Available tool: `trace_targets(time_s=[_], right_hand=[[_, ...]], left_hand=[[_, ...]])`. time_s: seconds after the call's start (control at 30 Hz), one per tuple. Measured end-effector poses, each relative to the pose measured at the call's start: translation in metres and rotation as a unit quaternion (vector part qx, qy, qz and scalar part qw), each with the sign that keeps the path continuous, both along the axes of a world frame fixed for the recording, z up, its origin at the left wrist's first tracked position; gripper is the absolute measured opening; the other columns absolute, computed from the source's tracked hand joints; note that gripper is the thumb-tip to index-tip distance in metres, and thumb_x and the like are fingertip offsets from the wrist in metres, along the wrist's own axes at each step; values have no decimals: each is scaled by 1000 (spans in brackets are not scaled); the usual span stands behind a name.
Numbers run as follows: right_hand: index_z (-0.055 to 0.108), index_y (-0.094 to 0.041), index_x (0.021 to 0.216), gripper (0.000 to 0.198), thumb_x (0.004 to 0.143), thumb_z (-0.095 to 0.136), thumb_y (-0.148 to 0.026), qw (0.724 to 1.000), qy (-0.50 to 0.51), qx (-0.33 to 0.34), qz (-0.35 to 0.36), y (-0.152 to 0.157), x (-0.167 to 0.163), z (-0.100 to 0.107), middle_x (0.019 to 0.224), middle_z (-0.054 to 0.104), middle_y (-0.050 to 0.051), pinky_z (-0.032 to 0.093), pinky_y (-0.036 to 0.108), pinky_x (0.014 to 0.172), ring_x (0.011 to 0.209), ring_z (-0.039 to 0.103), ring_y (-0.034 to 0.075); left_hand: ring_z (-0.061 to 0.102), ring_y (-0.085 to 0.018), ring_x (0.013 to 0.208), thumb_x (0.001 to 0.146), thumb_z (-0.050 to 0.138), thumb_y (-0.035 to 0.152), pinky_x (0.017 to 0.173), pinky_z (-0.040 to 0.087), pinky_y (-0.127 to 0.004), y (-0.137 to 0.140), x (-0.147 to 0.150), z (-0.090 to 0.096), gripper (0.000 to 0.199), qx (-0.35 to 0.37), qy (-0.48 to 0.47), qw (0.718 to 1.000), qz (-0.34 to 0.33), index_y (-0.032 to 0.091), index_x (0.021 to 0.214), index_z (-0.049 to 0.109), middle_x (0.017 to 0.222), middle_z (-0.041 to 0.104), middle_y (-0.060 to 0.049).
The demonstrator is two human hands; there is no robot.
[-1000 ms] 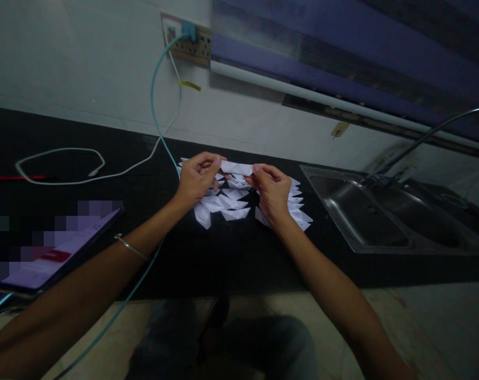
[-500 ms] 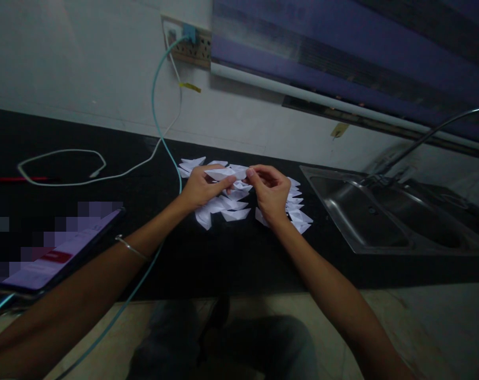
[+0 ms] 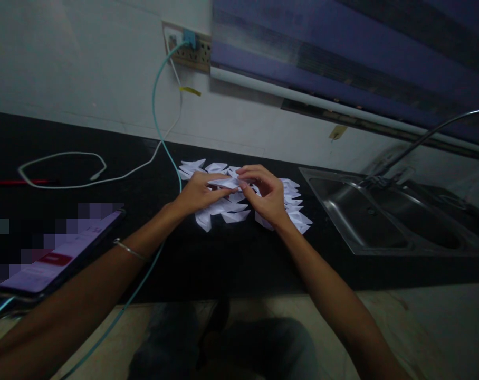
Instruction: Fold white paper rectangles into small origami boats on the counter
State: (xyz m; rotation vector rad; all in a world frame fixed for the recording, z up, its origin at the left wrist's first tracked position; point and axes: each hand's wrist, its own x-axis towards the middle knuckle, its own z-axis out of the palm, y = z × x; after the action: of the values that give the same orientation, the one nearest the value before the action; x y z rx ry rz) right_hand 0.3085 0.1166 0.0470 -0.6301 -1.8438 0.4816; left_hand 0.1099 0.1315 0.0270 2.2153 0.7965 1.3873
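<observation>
Between my two hands is a folded white paper boat, held above the dark counter. My left hand pinches its left end, thumb below and fingers behind. At its right end my right hand grips it between thumb and curled fingers, hiding part of the paper. Under and around my hands lie several other paper boats, close together in a loose cluster. More of them show to the right of my right hand.
A steel sink with a curved faucet is on the right. A phone lies at the left. A teal cable runs from the wall socket across the counter. A white cable curls near a red pen-like stick.
My right hand has shifted slightly left along the paper boat, its fingers now over the top. The boat looks more tilted and more covered. My left hand's fingers have straightened a little.
</observation>
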Motion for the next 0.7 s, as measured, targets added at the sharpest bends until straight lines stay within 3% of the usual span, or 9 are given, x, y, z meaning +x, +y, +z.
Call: trace_targets(time_s=[0.1,0.23,0.7], right_hand=[[72,-25,96,13,88,61,-25,994,-84,60,17,0,3,2,113,67,5,49,44,98,110,62,21],[69,-25,110,23,88,62,-23,986,-137,91,18,2,6,1,120,63,8,46,47,100,117,57,23],[67,-22,91,12,92,61,-32,983,-174,28,41,7,5,-2,113,62,6,46,42,99,110,59,20]], left_hand=[[70,-14,77,83,70,34,63,52,-21,2,-3,-1,26,22,9,1000,-10,17,102,75,95,77,-7],[70,-13,77,85,68,32,65,52,-21,3,-6,-1,26,32,14,999,-13,16,104,74,95,77,-7],[67,-12,60,82,69,32,56,52,-20,-1,0,-4,24,-59,23,998,-20,14,96,75,73,75,-3]])
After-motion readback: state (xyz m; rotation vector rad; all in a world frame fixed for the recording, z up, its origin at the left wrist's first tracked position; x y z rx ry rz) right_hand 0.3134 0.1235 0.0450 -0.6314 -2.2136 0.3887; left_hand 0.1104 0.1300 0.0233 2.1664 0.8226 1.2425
